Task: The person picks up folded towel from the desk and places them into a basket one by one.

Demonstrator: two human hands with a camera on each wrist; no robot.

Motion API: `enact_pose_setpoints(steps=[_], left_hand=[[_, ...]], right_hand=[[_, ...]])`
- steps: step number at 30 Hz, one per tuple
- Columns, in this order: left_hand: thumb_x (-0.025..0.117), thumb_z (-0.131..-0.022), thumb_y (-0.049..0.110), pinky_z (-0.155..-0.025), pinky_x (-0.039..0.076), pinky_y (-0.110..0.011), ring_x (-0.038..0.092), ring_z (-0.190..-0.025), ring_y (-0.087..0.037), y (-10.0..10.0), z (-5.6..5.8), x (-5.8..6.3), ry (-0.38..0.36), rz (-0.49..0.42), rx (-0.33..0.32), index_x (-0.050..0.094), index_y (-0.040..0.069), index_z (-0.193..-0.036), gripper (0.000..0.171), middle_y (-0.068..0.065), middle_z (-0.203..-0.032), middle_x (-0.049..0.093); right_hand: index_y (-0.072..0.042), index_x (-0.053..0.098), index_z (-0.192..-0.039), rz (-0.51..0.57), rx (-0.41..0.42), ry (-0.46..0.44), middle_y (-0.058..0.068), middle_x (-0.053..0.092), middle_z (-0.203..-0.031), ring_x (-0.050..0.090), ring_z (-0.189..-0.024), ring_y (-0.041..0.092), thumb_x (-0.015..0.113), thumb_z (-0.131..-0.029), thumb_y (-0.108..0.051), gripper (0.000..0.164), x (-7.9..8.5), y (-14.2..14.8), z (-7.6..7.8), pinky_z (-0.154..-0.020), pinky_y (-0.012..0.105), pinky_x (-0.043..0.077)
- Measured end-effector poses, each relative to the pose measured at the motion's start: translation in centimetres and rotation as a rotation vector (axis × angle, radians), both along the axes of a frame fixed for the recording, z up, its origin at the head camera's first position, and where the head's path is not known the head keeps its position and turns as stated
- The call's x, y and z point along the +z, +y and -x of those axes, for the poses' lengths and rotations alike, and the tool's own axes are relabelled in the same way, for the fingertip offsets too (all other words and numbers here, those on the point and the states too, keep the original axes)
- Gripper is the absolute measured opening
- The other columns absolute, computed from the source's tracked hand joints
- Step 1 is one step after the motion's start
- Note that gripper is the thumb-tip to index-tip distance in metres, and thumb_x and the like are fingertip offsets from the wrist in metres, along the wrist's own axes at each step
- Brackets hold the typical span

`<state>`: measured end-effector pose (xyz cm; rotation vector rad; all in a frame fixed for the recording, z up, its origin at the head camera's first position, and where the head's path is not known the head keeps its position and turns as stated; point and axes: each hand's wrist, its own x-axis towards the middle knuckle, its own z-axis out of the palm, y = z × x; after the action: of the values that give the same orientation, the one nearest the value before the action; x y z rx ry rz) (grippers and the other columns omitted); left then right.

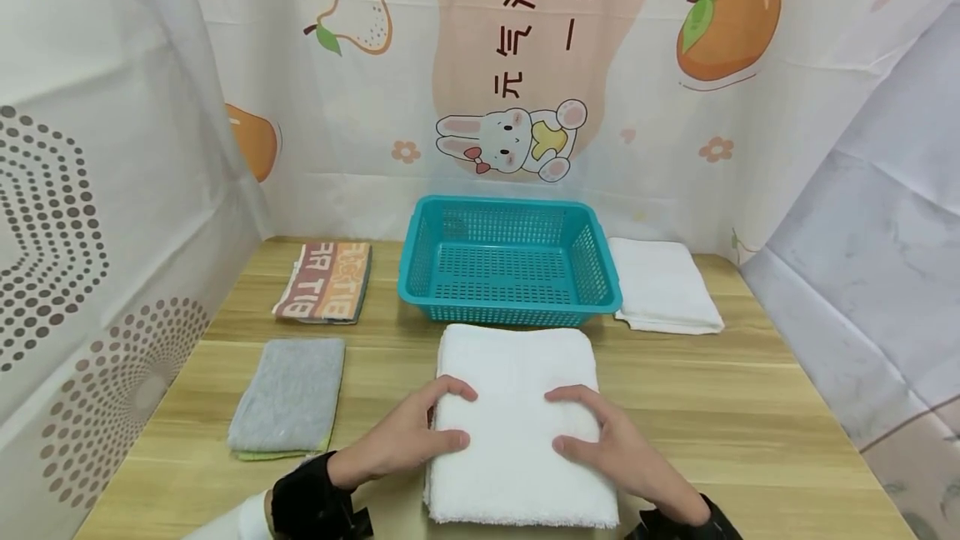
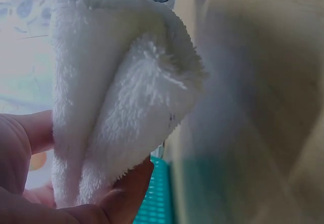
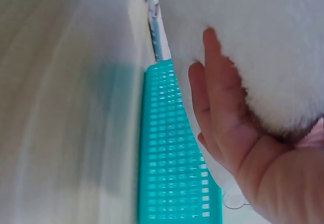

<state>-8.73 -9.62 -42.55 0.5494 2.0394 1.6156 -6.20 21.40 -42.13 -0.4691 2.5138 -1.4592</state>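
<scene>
A thick, folded white towel [image 1: 521,432] with a fluffy edge is in front of the basket, between my two hands. My left hand [image 1: 408,436] grips its left side, thumb and index finger lying over the top face. On the opposite side my right hand [image 1: 618,444] holds it in the same way. The left wrist view shows the towel's folded layers [image 2: 121,97] between thumb and fingers. In the right wrist view, fingers [image 3: 223,92] of the right hand reach under the white pile [image 3: 273,46]. The towel's underside is hidden in the head view.
A teal plastic basket [image 1: 510,312] stands at the back middle. Right of it lies a folded white cloth [image 1: 663,286]. On the left are a patterned orange-brown towel [image 1: 326,283] and a grey cloth [image 1: 288,394]. Printed curtains [image 1: 360,123] enclose the wooden table [image 1: 720,407].
</scene>
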Motion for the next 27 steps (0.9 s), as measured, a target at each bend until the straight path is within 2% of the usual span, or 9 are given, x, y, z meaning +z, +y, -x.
enact_pose_setpoints(steps=[5,9,15,21,25,27], left_hand=[[0.071,-0.092,0.013,-0.083,0.051,-0.032,0.060,-0.099,-0.021,0.1,1.0,1.1,0.029,-0.017,0.010,0.054,0.011,-0.128,0.040,-0.017,-0.128,0.053],[0.071,-0.092,0.015,-0.083,0.050,-0.033,0.059,-0.098,-0.021,0.1,1.8,1.7,0.064,-0.004,0.023,0.055,0.012,-0.129,0.040,-0.016,-0.131,0.053],[0.070,-0.093,0.016,-0.083,0.048,-0.036,0.058,-0.097,-0.023,-0.1,3.2,2.4,0.081,0.007,0.030,0.055,0.013,-0.131,0.041,-0.013,-0.138,0.049],[0.070,-0.095,0.020,-0.087,0.043,-0.037,0.050,-0.105,-0.024,-0.2,4.9,3.3,0.140,0.024,0.021,0.054,0.013,-0.133,0.042,-0.010,-0.144,0.045],[0.069,-0.095,0.023,-0.085,0.038,-0.037,0.045,-0.100,-0.025,-0.2,6.0,4.0,0.198,0.046,0.013,0.053,0.016,-0.135,0.044,-0.007,-0.144,0.045],[0.070,-0.095,0.023,-0.084,0.039,-0.037,0.047,-0.098,-0.025,-0.2,6.6,4.4,0.208,0.042,0.014,0.053,0.018,-0.136,0.045,-0.004,-0.146,0.044]], right_hand=[[-0.023,0.063,-0.127,0.038,0.013,-0.005,0.001,0.058,-0.134,0.048,-0.124,0.012,0.074,-0.091,-0.025,0.039,1.2,0.1,0.9,-0.100,0.024,0.040],[-0.022,0.065,-0.125,0.024,0.026,0.072,0.000,0.062,-0.130,0.051,-0.121,0.012,0.074,-0.091,-0.023,0.035,1.9,0.2,1.8,-0.099,0.027,0.042],[-0.023,0.066,-0.124,-0.005,0.001,0.073,0.001,0.061,-0.132,0.051,-0.121,0.023,0.075,-0.090,-0.025,0.035,2.9,0.2,3.1,-0.096,0.029,0.044],[-0.022,0.063,-0.127,-0.007,-0.007,0.051,0.004,0.056,-0.138,0.047,-0.126,0.028,0.075,-0.090,-0.027,0.039,3.7,0.4,4.8,-0.097,0.042,0.043],[-0.018,0.062,-0.129,0.014,0.012,0.074,0.004,0.056,-0.138,0.045,-0.129,0.028,0.074,-0.091,-0.024,0.040,4.4,0.6,6.0,-0.101,0.049,0.040],[-0.016,0.062,-0.130,0.020,0.017,0.086,0.005,0.057,-0.137,0.045,-0.129,0.028,0.073,-0.092,-0.022,0.040,4.8,0.6,6.7,-0.101,0.050,0.039]])
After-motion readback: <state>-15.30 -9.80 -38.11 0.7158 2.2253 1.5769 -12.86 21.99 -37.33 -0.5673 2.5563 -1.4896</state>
